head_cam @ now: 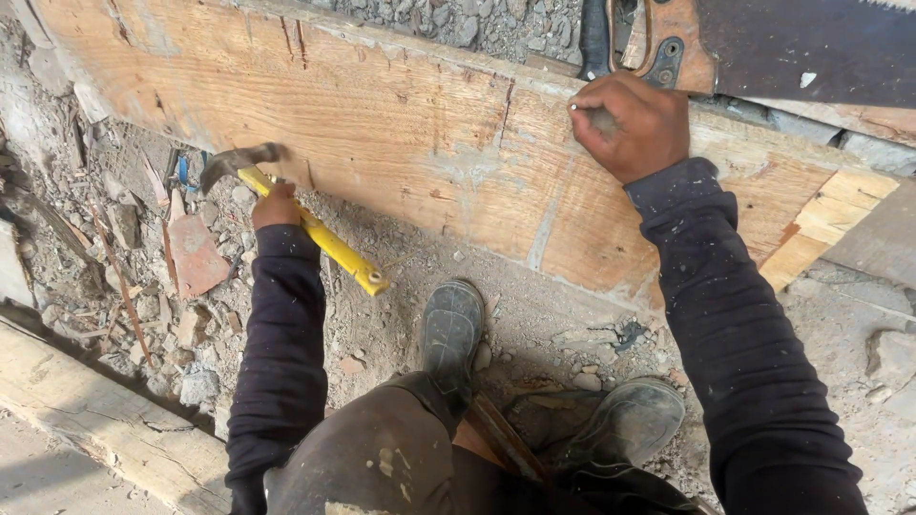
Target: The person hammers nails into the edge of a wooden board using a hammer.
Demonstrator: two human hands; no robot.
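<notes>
Two hands are at work, one on each side of the frame. One left hand (276,206) is closed around the yellow handle of a single claw hammer (303,217), whose dark metal head points up and left, just beside the lower edge of the board; the handle's free end juts down to the right past the wrist. One right hand (630,124) is curled shut at the upper edge of the wooden board (401,124), fingers pinched on a small nail (575,108) whose pale head shows at the fingertips; the rest of it is hidden by the fingers.

One long, wide board stands on edge across the view, its face streaked with dried grey mortar. One handsaw (792,48) lies along its top at upper right, the wooden grip close above the right hand and the rusty blade running off the frame. One short stack of pale wood offcuts (828,221) leans at the board's right end.

Two dusty dark shoes (452,334) rest on the rubble-strewn ground just below the board, between the two dark sleeves. One reddish broken brick piece (194,256) lies among stones and splinters left of the hammer, near it but not touching. One thick timber beam (105,420) crosses the lower left corner, well apart from both hands.
</notes>
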